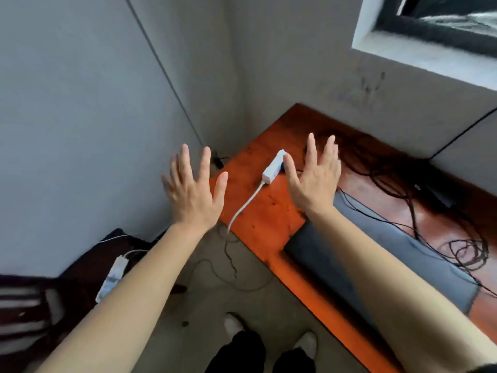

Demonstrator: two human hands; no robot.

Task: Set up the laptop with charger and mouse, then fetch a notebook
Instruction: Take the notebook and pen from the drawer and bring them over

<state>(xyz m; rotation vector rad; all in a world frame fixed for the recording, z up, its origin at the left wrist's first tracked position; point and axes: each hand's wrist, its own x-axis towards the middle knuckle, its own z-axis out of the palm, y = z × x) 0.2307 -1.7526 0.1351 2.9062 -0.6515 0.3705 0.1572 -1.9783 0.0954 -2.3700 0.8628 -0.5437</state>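
Observation:
A closed grey laptop (pixel 398 254) lies on the orange-red desk (pixel 258 208), partly under my right forearm. A white power strip (pixel 273 167) rests near the desk's left end, its white cord (pixel 243 207) hanging over the edge. Black cables (pixel 398 170) lie tangled on the desk behind the laptop, with a dark charger brick (pixel 435 193) among them. My left hand (pixel 192 188) hovers with fingers spread, left of the desk over the floor. My right hand (pixel 316 175) is spread too, just right of the power strip, holding nothing. No mouse or notebook is in view.
Grey walls meet in a corner behind the desk's left end. A window (pixel 435 30) sits at the upper right. A dark striped bag or chair (pixel 40 300) with another white strip (pixel 113 278) stands at the lower left. My feet (pixel 269 335) stand on the concrete floor.

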